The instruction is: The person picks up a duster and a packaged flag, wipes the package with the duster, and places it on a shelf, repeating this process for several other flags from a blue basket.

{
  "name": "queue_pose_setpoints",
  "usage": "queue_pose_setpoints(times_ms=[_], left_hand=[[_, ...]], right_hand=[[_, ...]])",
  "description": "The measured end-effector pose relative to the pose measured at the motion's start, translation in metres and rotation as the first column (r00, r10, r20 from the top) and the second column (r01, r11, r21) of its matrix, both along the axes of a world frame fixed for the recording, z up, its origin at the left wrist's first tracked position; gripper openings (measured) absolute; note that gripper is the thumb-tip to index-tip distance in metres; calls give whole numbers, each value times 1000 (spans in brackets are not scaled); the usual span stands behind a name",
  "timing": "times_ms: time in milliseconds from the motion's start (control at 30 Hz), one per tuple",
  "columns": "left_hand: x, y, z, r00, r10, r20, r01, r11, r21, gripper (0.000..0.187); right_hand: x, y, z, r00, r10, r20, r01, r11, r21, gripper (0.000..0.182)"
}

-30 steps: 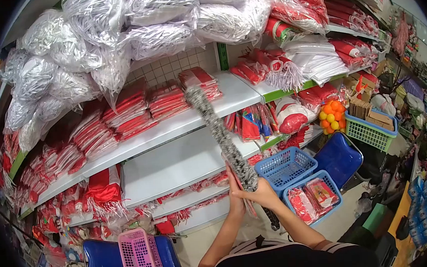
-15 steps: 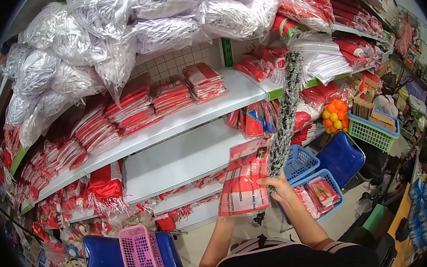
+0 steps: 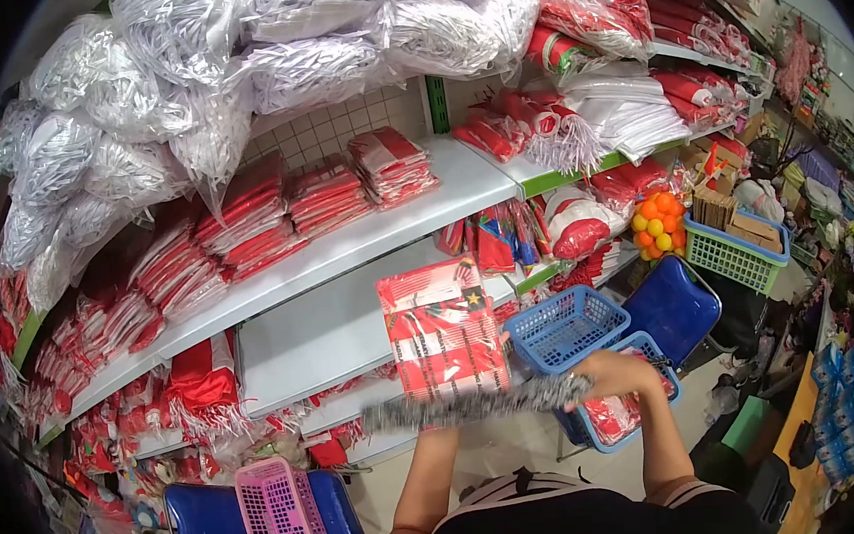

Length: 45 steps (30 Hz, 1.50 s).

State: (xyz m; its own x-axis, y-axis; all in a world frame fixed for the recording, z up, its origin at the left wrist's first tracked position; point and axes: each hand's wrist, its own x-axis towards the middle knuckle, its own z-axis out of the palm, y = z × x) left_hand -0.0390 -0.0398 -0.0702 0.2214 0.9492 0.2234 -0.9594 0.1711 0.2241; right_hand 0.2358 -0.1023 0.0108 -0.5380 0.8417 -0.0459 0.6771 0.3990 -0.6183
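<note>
We see a flat, plastic-wrapped red-and-white packet (image 3: pixel 443 341), printed face towards us, with dark lettering and a yellow star towards its upper right corner. Across its bottom edge we see a fluffy grey duster (image 3: pixel 478 404), blurred, nearly level, overreaching both corners.

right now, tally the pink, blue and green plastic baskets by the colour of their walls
Blue: 2, the upper blue basket and the lower blue basket, partly hidden by the right hand
Pink: 1, the pink basket on the left blue chair
Green: 1, the green basket with a blue rim
Total: 4
</note>
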Motion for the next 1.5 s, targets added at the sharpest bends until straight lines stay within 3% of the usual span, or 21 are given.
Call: queue_pose_setpoints(times_ms=[67,100,200,233,333,367,467,500,600,733,767,867,900,1000,1033,1133,1167,1300,1400,1433,1500], left_hand=[[1,-1,-1,1000,-1,24,1,1000,10,37],[1,0,0,999,-4,34,4,1000,8,37],[1,-3,-1,998,-12,60,11,1000,20,37],[1,-3,0,997,-12,71,10,1000,28,37],[-1,-5,1,991,-27,128,15,995,95,37],[2,-18,23,963,176,-206,-194,979,-69,43],[0,-11,12,992,93,-82,-100,992,-75,43],[0,-8,11,994,84,-68,-88,994,-65,43],[-1,-4,9,997,68,-40,-70,996,-54,43],[-1,-1,7,998,59,-26,-60,997,-50,43],[-1,1,8,998,57,-26,-58,997,-44,43],[-1,3,8,998,54,-19,-55,998,-45,43],[-2,4,7,998,54,-19,-54,997,-46,43],[-1,4,6,998,60,-15,-61,997,-46,43],[-1,4,6,998,61,-12,-61,997,-46,43],[0,9,8,998,62,-7,-62,997,-41,43],[0,11,8,998,62,-2,-62,997,-40,43],[1,13,8,997,72,1,-72,997,-40,44],[2,16,8,998,69,5,-69,997,-42,44],[2,17,6,997,73,5,-73,996,-43,44],[1,16,6,997,79,6,-79,996,-40,44]], right_hand=[[4,4,13,969,-241,-52,243,970,17,49],[-1,7,16,922,-376,-88,385,914,128,47],[-2,6,13,977,-129,-167,133,991,17,45],[-1,3,18,997,14,-70,-19,996,-83,44],[10,9,13,994,-104,-33,104,994,28,43],[10,16,12,959,-269,-91,275,959,70,45],[9,13,21,953,-275,-126,274,961,-26,44],[9,11,21,995,-99,-3,99,993,-65,41],[15,13,14,997,64,31,-64,998,-1,40],[16,26,11,916,-389,-99,390,921,0,38],[14,23,8,951,-218,-218,234,971,49,36],[17,23,18,995,95,38,-93,995,-46,40],[24,28,17,997,75,26,-75,997,31,42],[24,39,14,931,-352,-99,365,914,180,43],[25,41,12,946,-296,-135,306,950,63,43],[15,35,20,989,144,32,-144,989,-16,43],[15,39,10,987,156,-25,-157,987,-28,44],[15,53,15,941,-305,-145,325,934,147,41],[20,60,1,992,-45,-115,49,998,34,41],[20,61,-1,993,110,-31,-110,994,-16,43],[24,67,3,1000,16,3,-16,999,39,44]])
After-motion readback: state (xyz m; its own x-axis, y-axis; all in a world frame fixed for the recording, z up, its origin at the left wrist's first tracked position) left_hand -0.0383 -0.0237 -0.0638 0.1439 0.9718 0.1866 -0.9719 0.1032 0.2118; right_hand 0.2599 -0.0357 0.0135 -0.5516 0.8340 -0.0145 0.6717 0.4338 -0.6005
